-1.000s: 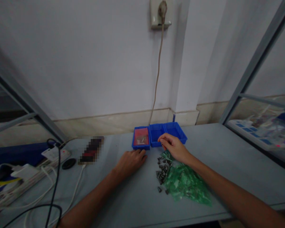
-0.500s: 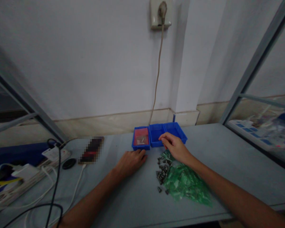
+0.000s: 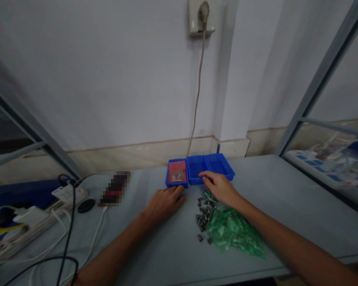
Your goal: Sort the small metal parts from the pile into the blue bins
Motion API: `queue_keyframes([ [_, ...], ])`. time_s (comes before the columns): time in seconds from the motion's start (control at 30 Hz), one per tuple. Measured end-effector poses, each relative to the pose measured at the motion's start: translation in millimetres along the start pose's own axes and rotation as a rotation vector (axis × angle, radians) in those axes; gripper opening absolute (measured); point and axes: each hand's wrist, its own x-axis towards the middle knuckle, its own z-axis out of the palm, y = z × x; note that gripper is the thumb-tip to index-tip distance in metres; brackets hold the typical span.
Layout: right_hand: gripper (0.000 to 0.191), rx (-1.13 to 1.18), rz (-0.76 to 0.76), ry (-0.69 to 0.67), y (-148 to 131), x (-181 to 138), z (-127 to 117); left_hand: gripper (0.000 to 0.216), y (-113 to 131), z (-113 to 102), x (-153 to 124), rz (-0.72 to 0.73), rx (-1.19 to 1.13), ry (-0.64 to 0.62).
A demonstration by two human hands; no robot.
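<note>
My left hand (image 3: pixel 167 201) lies on the table with fingers stretched out. Its fingertips touch the front of a blue bin (image 3: pixel 176 185) that holds a red sheet and a small clear bag (image 3: pixel 178 175). My right hand (image 3: pixel 219 188) reaches over the front rim of the middle blue bin (image 3: pixel 196 180), thumb and index finger close together. Whatever they may hold is too small to make out. Below that hand lie several small dark metal parts (image 3: pixel 203 219) beside a green plastic bag (image 3: pixel 235 232) with more pieces in it.
A third blue bin (image 3: pixel 219 163) adjoins the middle one by the wall. To the left are a pixelated phone (image 3: pixel 115 188) on a white cable, a round black disc (image 3: pixel 86 205) and a power strip (image 3: pixel 32 234) with plugs. Metal frame posts (image 3: pixel 319 75) rise at both sides.
My right hand has lowered slightly at the middle bin, its fingers now straighter. The left hand's fingers have shifted a little up against the left bin's front.
</note>
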Motion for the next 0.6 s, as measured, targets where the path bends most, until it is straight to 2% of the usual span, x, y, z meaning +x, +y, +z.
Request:
queue_keyframes([
  [0.27, 0.024, 0.033, -0.021, -0.002, 0.1, -0.3, 1.2, 0.038, -0.5, 2.3, -1.4, 0.002, 0.01, 0.089],
  [0.37, 0.023, 0.041, -0.01, 0.014, 0.8, -0.2, 1.9, 0.033, -3.3, 5.2, -1.2, -0.003, 0.0, 0.208],
  [0.5, 0.022, 0.038, -0.025, 0.015, 0.8, 0.0, 1.8, 0.025, -6.2, 2.2, 0.4, -0.043, -0.006, 0.426],
  [0.6, 0.022, 0.04, -0.03, 0.017, 0.0, -0.4, 1.3, 0.023, -7.1, -2.1, 2.4, -0.077, 0.009, 0.485],
])
